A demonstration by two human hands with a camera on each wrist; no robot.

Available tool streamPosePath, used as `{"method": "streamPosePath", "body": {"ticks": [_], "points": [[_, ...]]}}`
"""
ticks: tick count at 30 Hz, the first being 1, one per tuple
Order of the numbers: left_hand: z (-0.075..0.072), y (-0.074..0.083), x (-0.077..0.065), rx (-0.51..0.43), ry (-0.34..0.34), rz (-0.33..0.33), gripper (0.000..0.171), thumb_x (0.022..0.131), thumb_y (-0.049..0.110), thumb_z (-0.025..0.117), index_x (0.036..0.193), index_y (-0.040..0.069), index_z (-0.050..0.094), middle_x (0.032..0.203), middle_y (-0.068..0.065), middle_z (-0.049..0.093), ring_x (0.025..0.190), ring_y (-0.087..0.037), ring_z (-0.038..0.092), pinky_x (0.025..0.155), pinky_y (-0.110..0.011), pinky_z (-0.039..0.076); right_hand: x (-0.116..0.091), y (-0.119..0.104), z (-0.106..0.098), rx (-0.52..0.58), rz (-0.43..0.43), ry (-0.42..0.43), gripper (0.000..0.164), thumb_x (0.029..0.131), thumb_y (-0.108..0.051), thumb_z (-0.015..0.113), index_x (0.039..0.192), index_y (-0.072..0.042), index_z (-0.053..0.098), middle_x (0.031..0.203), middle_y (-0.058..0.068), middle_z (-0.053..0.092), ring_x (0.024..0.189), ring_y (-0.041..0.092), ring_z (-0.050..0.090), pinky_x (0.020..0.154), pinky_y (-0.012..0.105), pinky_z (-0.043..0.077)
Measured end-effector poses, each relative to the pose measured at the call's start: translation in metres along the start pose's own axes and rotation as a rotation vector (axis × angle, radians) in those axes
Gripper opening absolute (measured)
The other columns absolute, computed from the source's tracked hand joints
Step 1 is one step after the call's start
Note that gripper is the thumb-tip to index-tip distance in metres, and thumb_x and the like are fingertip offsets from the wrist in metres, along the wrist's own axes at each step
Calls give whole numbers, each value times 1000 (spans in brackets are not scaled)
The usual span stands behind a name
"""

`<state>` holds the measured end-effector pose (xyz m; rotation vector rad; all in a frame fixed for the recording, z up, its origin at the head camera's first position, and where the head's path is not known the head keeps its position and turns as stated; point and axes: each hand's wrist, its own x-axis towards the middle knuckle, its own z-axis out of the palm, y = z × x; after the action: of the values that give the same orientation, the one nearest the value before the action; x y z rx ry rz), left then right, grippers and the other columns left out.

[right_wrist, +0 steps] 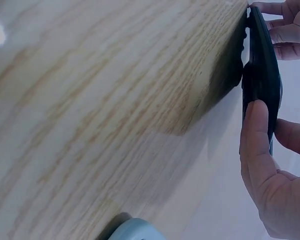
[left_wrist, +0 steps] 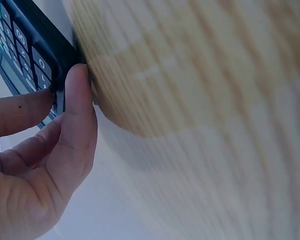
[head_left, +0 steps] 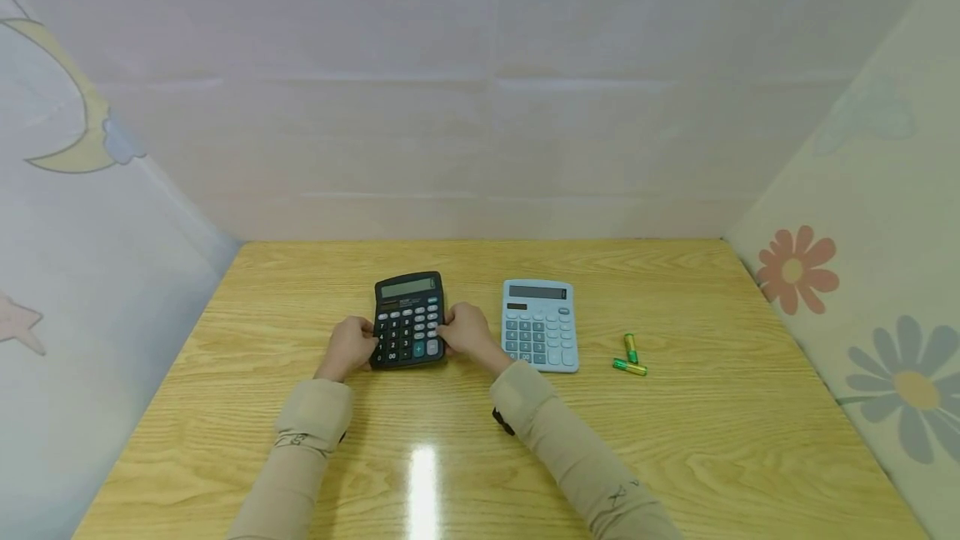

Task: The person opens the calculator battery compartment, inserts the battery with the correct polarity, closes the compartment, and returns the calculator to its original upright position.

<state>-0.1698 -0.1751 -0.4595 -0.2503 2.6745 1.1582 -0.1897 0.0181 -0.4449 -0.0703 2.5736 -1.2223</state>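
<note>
A black calculator [head_left: 408,319] is held between both hands, left of the table's middle, its keys and display facing up. My left hand [head_left: 350,347] pinches its lower left edge; in the left wrist view the thumb [left_wrist: 25,111] lies on the key side and a finger [left_wrist: 80,95] reaches beneath. On the opposite edge my right hand [head_left: 470,332] grips with the thumb on top. In the right wrist view the black calculator [right_wrist: 262,70] is seen edge-on, close over the table, with fingers [right_wrist: 257,125] under its side. Its underside is mostly hidden.
A light blue calculator [head_left: 540,323] lies face up just right of my right hand, its lower left corner near that forearm. Further right are two green and yellow batteries [head_left: 631,348] [head_left: 629,367]. Patterned cloth [head_left: 60,273] and a pale backdrop [head_left: 480,148] border the wooden table [head_left: 712,457].
</note>
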Motion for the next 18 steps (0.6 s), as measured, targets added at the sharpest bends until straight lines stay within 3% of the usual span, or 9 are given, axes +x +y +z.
{"method": "streamPosePath", "body": {"ticks": [12,18], "points": [[0,0,-1,-39,-20,-7,27,88,-3,50,111,-17,51,101,-30,56,70,-27,62,49,-28,51,-5,-4,-4,62,-47,-2,18,86,-9,61,95,6,61,78,13,66,63,27,65,46,23,48],[1,0,-1,-38,-36,1,28,88,-3,49,112,-18,51,102,-31,56,73,-29,63,51,-29,52,-8,-7,-6,118,-55,0,21,86,-7,61,100,8,59,82,15,65,66,27,65,54,31,52]]}}
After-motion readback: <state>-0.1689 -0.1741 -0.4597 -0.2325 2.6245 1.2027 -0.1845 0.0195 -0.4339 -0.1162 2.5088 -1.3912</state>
